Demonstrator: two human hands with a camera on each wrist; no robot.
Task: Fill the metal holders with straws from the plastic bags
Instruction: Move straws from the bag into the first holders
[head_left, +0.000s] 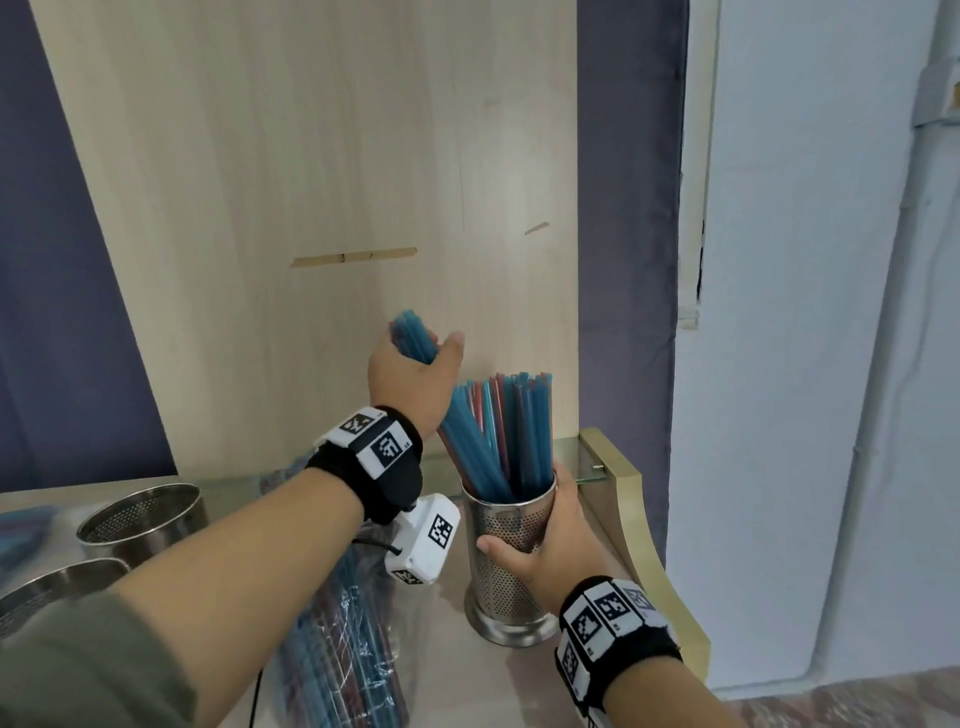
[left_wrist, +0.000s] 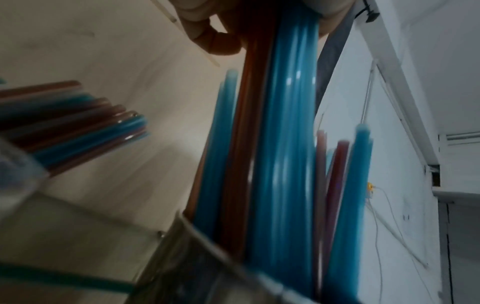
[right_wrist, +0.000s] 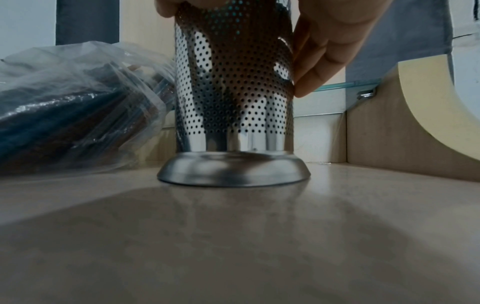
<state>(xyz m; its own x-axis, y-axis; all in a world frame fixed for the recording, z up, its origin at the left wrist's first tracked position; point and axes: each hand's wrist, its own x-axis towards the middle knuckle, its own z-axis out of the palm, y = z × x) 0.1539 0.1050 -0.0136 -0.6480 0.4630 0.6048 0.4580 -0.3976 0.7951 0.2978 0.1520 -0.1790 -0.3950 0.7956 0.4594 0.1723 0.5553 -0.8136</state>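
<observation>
Straws (head_left: 470, 447) gripped by left hand (head_left: 413, 382) enter holder (head_left: 506, 561).

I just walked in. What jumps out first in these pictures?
The blue and red straws fanning out of a perforated metal holder at centre right. The right hand grips that holder on the table, while the left hand holds a bundle of straws above it. A plastic bag of more straws lies to the left.
</observation>
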